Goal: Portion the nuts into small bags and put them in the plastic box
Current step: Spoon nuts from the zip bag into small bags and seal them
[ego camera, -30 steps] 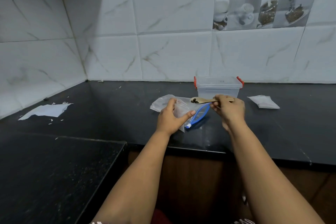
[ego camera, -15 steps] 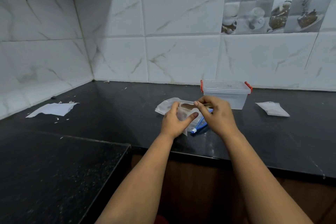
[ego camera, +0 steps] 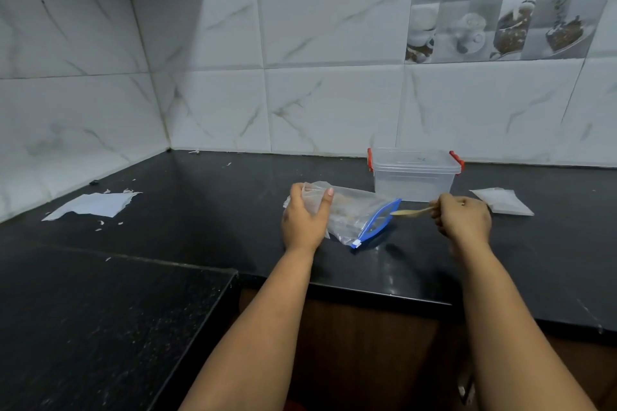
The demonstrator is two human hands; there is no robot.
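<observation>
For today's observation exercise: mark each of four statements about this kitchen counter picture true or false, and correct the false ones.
1. The right hand holds a wooden spoon. True.
2. The plastic box stands at the counter's front edge. False: it stands at the back, by the tiled wall.
3. The left hand grips a small clear bag. True.
4. The zip bag has a red zip. False: its zip is blue; the red clips are on the box.
</observation>
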